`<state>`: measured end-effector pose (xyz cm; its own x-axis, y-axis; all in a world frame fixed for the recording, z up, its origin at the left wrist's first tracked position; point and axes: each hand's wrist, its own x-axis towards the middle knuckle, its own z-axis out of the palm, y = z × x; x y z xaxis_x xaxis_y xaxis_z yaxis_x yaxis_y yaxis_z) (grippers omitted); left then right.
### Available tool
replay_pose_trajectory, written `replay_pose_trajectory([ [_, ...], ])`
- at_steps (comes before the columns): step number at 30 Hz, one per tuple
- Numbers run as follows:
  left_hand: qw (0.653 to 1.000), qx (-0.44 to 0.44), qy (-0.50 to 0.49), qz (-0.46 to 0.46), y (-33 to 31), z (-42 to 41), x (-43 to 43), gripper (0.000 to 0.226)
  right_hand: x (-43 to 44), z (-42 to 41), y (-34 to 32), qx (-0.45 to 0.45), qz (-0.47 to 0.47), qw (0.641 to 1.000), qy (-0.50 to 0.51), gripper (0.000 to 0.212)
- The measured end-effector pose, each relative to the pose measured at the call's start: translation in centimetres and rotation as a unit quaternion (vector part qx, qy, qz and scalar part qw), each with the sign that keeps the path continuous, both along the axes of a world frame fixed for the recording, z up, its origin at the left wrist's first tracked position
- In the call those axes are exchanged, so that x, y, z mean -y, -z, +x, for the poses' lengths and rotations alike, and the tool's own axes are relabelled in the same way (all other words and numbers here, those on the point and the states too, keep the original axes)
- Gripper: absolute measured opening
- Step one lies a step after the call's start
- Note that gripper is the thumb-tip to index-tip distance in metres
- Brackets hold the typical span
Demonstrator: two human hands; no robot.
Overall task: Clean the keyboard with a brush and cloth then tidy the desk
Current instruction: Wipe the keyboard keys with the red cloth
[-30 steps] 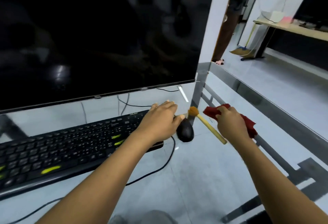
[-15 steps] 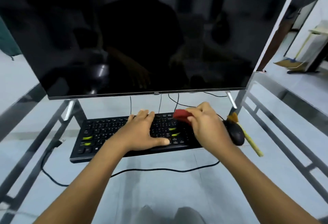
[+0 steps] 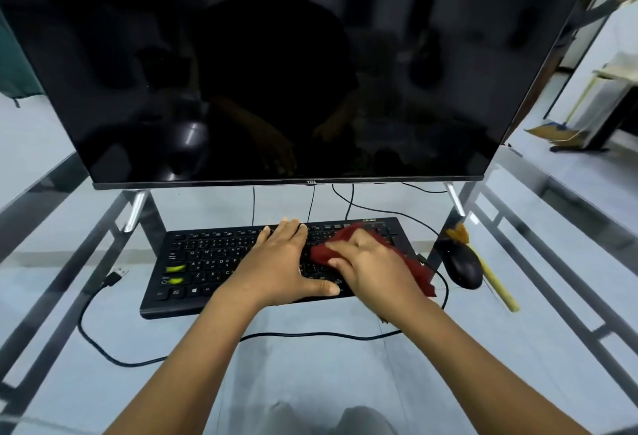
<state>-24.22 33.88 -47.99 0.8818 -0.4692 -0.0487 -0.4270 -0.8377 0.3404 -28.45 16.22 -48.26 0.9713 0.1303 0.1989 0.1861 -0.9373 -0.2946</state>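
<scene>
A black keyboard (image 3: 207,262) with yellow-green marks lies on the glass desk (image 3: 310,365) in front of the monitor. My left hand (image 3: 279,265) lies flat on the middle keys, fingers spread, holding nothing. My right hand (image 3: 373,269) presses a dark red cloth (image 3: 419,274) onto the keyboard's right half. The cloth sticks out on both sides of that hand. A brush (image 3: 490,279) with a yellow handle and orange bristles lies on the glass to the right of the mouse.
A large dark monitor (image 3: 276,72) on two metal legs stands right behind the keyboard. A black mouse (image 3: 462,267) sits to the keyboard's right. Cables run under the monitor and across the glass in front. A loose USB plug (image 3: 115,277) lies at left.
My right hand picked the red cloth up from beside the brush and carried it left onto the keyboard. My left hand shifted from the keyboard's right end to its middle. The view swung left.
</scene>
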Motion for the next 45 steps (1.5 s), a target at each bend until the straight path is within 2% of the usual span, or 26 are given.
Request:
replay_pose_trajectory([
  [2,1.000,-0.002,0.000,0.003,-0.1,0.0,0.0,0.120,1.2,1.1,-0.3,0.003,-0.022,1.000,0.018,0.035],
  [5,1.000,0.001,-0.002,0.001,-0.2,0.0,0.0,0.121,3.1,3.1,-0.7,0.026,-0.036,0.989,0.142,0.035],
  [6,1.000,0.004,-0.001,0.001,-0.2,0.0,0.0,0.121,3.0,3.2,-0.7,0.028,-0.038,0.987,0.154,0.036],
  [8,1.000,0.006,0.000,0.001,0.0,0.0,0.0,0.121,1.7,2.2,-0.5,0.027,-0.029,0.992,0.118,0.041],
  [11,1.000,0.008,0.001,0.001,0.0,0.1,0.0,0.120,0.2,-0.4,0.1,0.030,-0.027,0.999,-0.001,0.047],
  [13,1.000,0.006,0.002,0.001,0.0,0.1,0.0,0.121,1.6,0.7,0.0,0.050,-0.017,0.998,0.026,0.041],
  [16,1.000,0.006,0.003,-0.002,0.0,0.1,-0.1,0.123,3.5,2.9,-0.6,0.045,-0.010,0.986,0.160,0.032],
  [18,1.000,0.006,0.002,-0.001,0.1,0.1,-0.1,0.123,2.2,2.4,-0.7,0.033,0.008,0.989,0.141,0.033],
  [21,1.000,0.005,0.000,0.001,0.2,0.1,-0.1,0.123,0.4,1.0,-0.1,0.027,0.009,0.999,0.042,0.034],
  [22,1.000,0.006,0.001,0.003,0.2,0.1,-0.1,0.123,1.0,1.7,-0.2,0.033,0.005,0.998,0.056,0.034],
  [25,1.000,0.001,0.002,0.003,0.0,0.0,-0.2,0.123,3.7,4.8,-0.8,0.031,-0.007,0.979,0.200,0.032],
  [26,1.000,0.001,0.001,0.002,-0.1,0.1,-0.1,0.123,3.7,5.1,-0.8,0.026,-0.002,0.976,0.216,0.033],
  [31,1.000,0.006,0.002,0.002,0.2,0.1,-0.1,0.122,0.1,3.1,-0.3,0.028,-0.002,0.999,0.044,0.032],
  [32,1.000,0.004,0.003,0.005,0.1,0.1,-0.1,0.122,0.7,3.8,-0.5,0.029,-0.007,0.998,0.063,0.031],
  [35,1.000,0.001,0.005,0.004,-0.1,0.1,-0.1,0.122,3.3,6.2,-0.8,0.018,0.000,0.978,0.209,0.032],
  [36,1.000,0.002,0.004,0.002,-0.1,0.1,-0.1,0.122,3.0,6.1,-0.7,0.014,0.004,0.976,0.216,0.032],
  [37,1.000,0.003,0.004,0.002,-0.1,0.0,-0.2,0.122,2.0,5.6,-0.7,0.017,0.008,0.982,0.190,0.032],
  [40,1.000,0.013,0.005,0.002,0.2,0.1,-0.3,0.121,-1.1,3.0,-0.1,0.024,0.004,0.999,0.022,0.032],
  [41,1.000,0.017,0.006,0.004,0.2,0.1,-0.3,0.122,-0.8,2.9,-0.1,0.025,-0.003,1.000,0.006,0.032],
  [42,1.000,0.020,0.008,0.004,0.3,0.1,-0.3,0.122,0.1,3.5,-0.4,0.020,-0.007,0.999,0.028,0.031],
  [45,1.000,0.027,0.008,-0.005,0.3,0.1,-0.4,0.123,3.3,5.2,-0.7,0.019,-0.003,0.977,0.214,0.033],
])
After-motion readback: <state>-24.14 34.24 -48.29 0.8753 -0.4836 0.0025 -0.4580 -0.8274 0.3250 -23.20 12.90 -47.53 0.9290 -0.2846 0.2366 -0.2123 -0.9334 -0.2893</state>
